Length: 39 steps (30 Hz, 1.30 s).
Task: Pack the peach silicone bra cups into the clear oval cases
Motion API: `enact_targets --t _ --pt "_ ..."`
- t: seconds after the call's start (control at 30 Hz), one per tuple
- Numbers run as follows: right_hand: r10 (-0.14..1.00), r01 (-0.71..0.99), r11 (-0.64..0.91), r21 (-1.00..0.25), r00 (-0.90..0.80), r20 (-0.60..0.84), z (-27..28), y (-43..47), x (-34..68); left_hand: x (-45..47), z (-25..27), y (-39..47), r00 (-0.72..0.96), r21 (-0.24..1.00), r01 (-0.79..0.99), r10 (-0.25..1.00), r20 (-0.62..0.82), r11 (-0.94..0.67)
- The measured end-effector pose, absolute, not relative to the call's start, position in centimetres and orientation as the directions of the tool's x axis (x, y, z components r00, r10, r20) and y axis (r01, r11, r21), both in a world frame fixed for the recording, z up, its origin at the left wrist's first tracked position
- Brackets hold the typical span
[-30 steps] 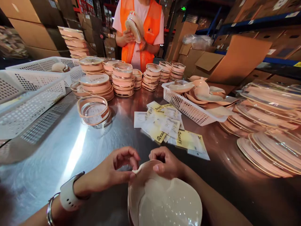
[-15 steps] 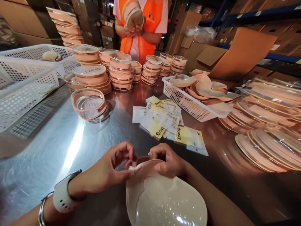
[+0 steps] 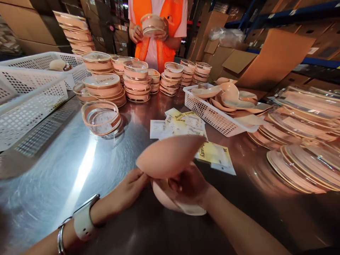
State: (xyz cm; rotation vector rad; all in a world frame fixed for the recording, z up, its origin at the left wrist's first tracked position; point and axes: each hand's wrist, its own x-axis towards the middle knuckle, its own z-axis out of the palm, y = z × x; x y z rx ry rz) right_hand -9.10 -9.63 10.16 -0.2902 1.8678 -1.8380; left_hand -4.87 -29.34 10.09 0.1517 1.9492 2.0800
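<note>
A peach stick-on bra point(image 3: 170, 156) is held up over the metal table, its smooth outer cup facing me. Its second cup hangs folded below, with a pale glossy edge showing. My left hand point(image 3: 132, 186), with a watch on the wrist, pinches the left end of the upper cup; its fingertips are partly hidden behind it. Fingers curled, my right hand point(image 3: 195, 186) grips the bra between the two cups. Just beyond the bra lie yellow and white printed packets point(image 3: 215, 156), partly covered by the upper cup.
A white basket point(image 3: 212, 118) of loose bra cups stands beyond the packets. Stacked clear oval cases point(image 3: 136, 83) line the far side, with one clear case point(image 3: 101, 118) nearer. More stacks point(image 3: 302, 166) stand right, white crates point(image 3: 32, 102) left. A co-worker point(image 3: 159, 42) holds a case opposite.
The bra has been turned and lifted, so its outer side replaces the glossy inner side in view. My left hand has closed on its edge. The co-worker has lowered and tilted the case.
</note>
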Motion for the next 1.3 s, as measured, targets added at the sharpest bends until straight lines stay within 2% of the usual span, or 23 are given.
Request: enact_targets --t 0.07,0.1,0.13,0.2,0.23,0.3,0.37,0.43,0.57,0.73,0.8,0.9,0.97,1.13,1.3 --pt "-0.535 0.385 -0.145 -0.911 -0.806 -0.255 10.3 -10.0 -9.0 -5.2 9.2 -29.3 -0.951 0.959 -0.245 0.229 -0.208 -0.144" --pt "-0.528 0.372 -0.197 -0.907 -0.820 -0.222 10.3 -10.2 -8.9 -5.3 8.9 -29.4 -0.945 0.939 -0.290 0.208 -0.251 -0.184" --pt "-0.493 0.270 -0.183 -0.945 -0.857 -0.150 10.3 -10.4 -8.8 -5.4 8.7 -29.4 -0.938 0.917 -0.327 0.197 -0.285 -0.229" --pt "-0.421 -0.048 0.024 -0.999 -0.907 0.033 10.2 -10.7 -8.6 -5.5 8.6 -29.3 -0.920 0.848 -0.390 0.196 -0.340 -0.360" --pt "-0.410 -0.185 0.170 -0.968 -0.906 0.101 10.1 -10.8 -8.5 -5.5 8.8 -29.3 -0.905 0.800 -0.424 0.210 -0.369 -0.424" --pt "-0.446 -0.301 0.395 -0.868 -0.889 0.105 9.8 -10.9 -8.3 -5.5 9.2 -29.2 -0.868 0.703 -0.495 0.251 -0.429 -0.511" --pt "-0.488 -0.272 0.483 -0.832 -0.873 0.002 9.8 -10.9 -8.2 -5.6 9.8 -29.2 -0.841 0.629 -0.533 0.268 -0.471 -0.566" --pt "-0.503 -0.227 0.496 -0.838 -0.862 -0.065 10.0 -10.9 -8.1 -5.6 10.2 -29.2 -0.830 0.575 -0.540 0.276 -0.484 -0.614" --pt "-0.477 -0.226 0.478 -0.849 -0.878 -0.034 11.1 -10.7 -7.6 -5.5 10.9 -29.6 -0.815 0.452 -0.544 0.314 -0.487 -0.707" --pt "-0.446 -0.195 0.480 -0.855 -0.894 -0.047 12.2 -10.3 -6.8 -5.3 11.2 -30.0 -0.733 0.264 -0.633 0.454 -0.506 -0.728" --pt "-0.444 -0.185 0.471 -0.863 -0.894 -0.050 12.4 -10.1 -6.6 -5.2 11.1 -30.2 -0.747 0.259 -0.620 0.456 -0.484 -0.740" --pt "-0.428 -0.179 0.446 -0.877 -0.903 -0.033 12.7 -9.7 -6.5 -5.3 10.8 -30.2 -0.799 0.353 -0.561 0.378 -0.467 -0.749" --pt "-0.425 -0.166 0.444 -0.880 -0.904 -0.043 12.7 -9.6 -6.4 -5.3 10.6 -30.1 -0.799 0.370 -0.556 0.356 -0.485 -0.744" --pt "-0.422 -0.080 0.411 -0.908 -0.900 -0.111 12.9 -9.8 -6.1 -5.5 10.9 -29.5 -0.693 0.181 -0.617 0.420 -0.586 -0.765" --pt "-0.424 0.030 0.349 -0.937 -0.886 -0.186 13.2 -10.0 -5.8 -5.6 11.2 -29.3 -0.671 0.150 -0.604 0.398 -0.625 -0.783"
